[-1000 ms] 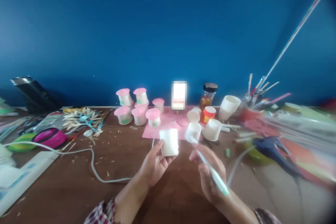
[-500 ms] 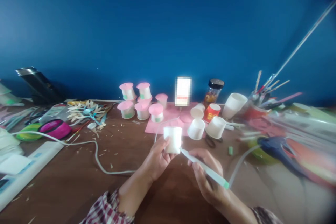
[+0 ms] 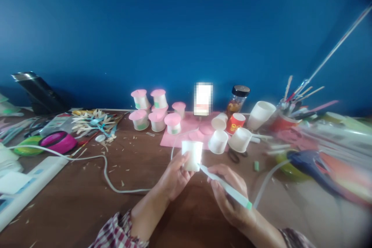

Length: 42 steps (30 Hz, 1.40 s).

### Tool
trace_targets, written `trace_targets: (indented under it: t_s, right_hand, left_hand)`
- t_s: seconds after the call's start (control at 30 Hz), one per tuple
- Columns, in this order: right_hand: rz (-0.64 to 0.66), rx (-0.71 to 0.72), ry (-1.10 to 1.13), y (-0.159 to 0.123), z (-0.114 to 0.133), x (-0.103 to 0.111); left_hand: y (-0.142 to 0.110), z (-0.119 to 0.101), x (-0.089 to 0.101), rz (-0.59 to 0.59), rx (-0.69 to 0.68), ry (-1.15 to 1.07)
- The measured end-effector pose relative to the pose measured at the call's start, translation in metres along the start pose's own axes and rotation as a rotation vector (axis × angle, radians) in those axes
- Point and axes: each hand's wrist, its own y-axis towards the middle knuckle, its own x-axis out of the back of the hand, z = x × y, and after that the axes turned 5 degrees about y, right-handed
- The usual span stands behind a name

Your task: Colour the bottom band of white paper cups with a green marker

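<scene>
My left hand (image 3: 176, 174) is closed around a white paper cup (image 3: 194, 155), held above the brown table. In my right hand (image 3: 231, 192) is a white marker (image 3: 228, 189) with a green end, gripped like a pen. Its tip meets the lower right part of the cup's side, though contact is hard to make out. Beyond the cup lies pink paper (image 3: 168, 139), with white paper cups (image 3: 218, 142) and a red cup (image 3: 235, 123) on or beside it. Several cups topped with pink discs (image 3: 172, 124) stand to the left, some stacked.
A white power strip (image 3: 37, 186) and its cable (image 3: 109, 178) lie at left, near a magenta pouch (image 3: 59, 142) and a wood-stick pile (image 3: 94, 123). Scissors (image 3: 234, 155), a lidded jar (image 3: 238, 99) and a blurred blue-orange tool (image 3: 319, 174) are at right. A blue wall (image 3: 174, 27) stands behind.
The marker tip has shifted slightly left along the lower side of the cup. Both hands keep their grips. The view has moved a little.
</scene>
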Motion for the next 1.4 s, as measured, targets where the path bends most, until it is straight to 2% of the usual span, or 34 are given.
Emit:
trace_targets:
  t_s: [0.17, 0.33, 0.5, 0.6, 0.7, 0.77, 0.87, 1.03, 1.17, 1.27, 1.4]
  right_hand:
    - [-0.05, 0.006, -0.005, -0.001, -0.003, -0.001]
    - [-0.091, -0.014, 0.012, -0.004, -0.006, 0.0]
    - [-0.191, -0.017, 0.019, -0.006, -0.004, 0.003]
    - [-0.299, -0.037, 0.015, -0.006, -0.004, 0.001]
    - [-0.384, -0.039, -0.018, -0.005, -0.008, -0.003]
    - [-0.382, -0.026, -0.043, -0.005, -0.012, -0.005]
    - [-0.305, 0.004, -0.051, -0.006, -0.017, -0.007]
    - [-0.236, 0.111, 0.024, -0.007, -0.018, -0.007]
    - [-0.239, 0.093, 0.015, -0.009, -0.02, -0.007]
    - [-0.246, 0.071, 0.001, -0.011, -0.021, -0.009]
    - [-0.247, 0.035, 0.013, -0.014, -0.019, -0.013]
  left_hand:
    - [0.0, 0.0, 0.001, 0.042, 0.014, 0.022]
    - [-0.004, 0.0, -0.002, 0.111, -0.107, 0.122]
    - [-0.004, 0.0, -0.006, -0.039, -0.268, 0.207]
    - [0.0, 0.0, -0.006, -0.07, -0.323, 0.226]
    - [0.002, -0.001, -0.006, -0.083, -0.319, 0.248]
    - [0.001, -0.002, -0.007, -0.095, -0.294, 0.259]
    - [-0.003, -0.004, -0.01, -0.118, -0.288, 0.264]
    - [-0.005, -0.002, -0.013, -0.043, -0.296, 0.341]
    - [-0.001, 0.004, -0.008, -0.054, -0.35, 0.379]
    - [0.0, 0.005, -0.006, -0.054, -0.334, 0.42]
    - [0.0, 0.001, -0.007, -0.071, -0.336, 0.308]
